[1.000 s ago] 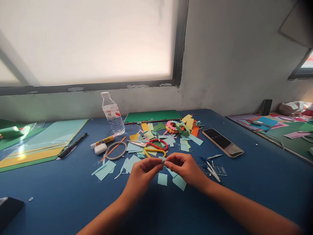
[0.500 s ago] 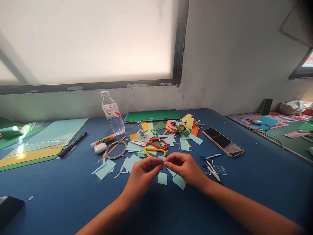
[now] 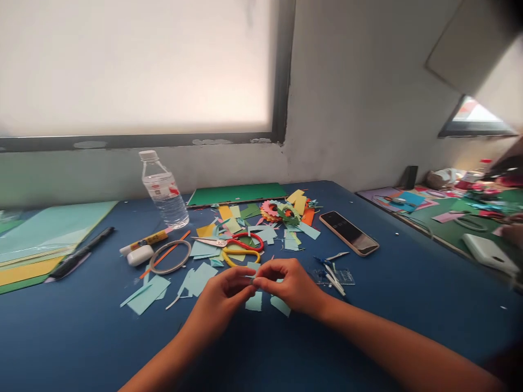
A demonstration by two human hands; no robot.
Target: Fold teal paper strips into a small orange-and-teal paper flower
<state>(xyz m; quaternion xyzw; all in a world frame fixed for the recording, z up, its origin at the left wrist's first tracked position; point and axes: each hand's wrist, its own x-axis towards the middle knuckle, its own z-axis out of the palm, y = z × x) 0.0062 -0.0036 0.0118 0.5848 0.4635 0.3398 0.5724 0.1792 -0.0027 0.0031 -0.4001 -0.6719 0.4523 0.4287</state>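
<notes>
Fingertips of left hand (image 3: 223,296) and right hand (image 3: 288,283) pinch one small light-blue paper piece (image 3: 254,276) between them. Beyond the fingers lie scissors (image 3: 235,247) and finished paper rosettes (image 3: 281,211); below them, cut blue scraps (image 3: 254,301) remain unworked. Judged: mid-process.

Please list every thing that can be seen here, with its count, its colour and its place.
table: 1, blue, below everything
water bottle: 1, clear, rear left
green sheet: 1, green, by the wall
paper sheets: several, pale green and yellow, far left
marker: 1, black, left
glue stick: 1, yellow, left of tape ring
tape ring: 1, grey, centre left
scissors: 1, red and yellow handles, centre
paper scraps: many, mostly pale blue, centre
phone: 1, dark, right
left hand, right hand: pinching a small pale blue piece
</notes>
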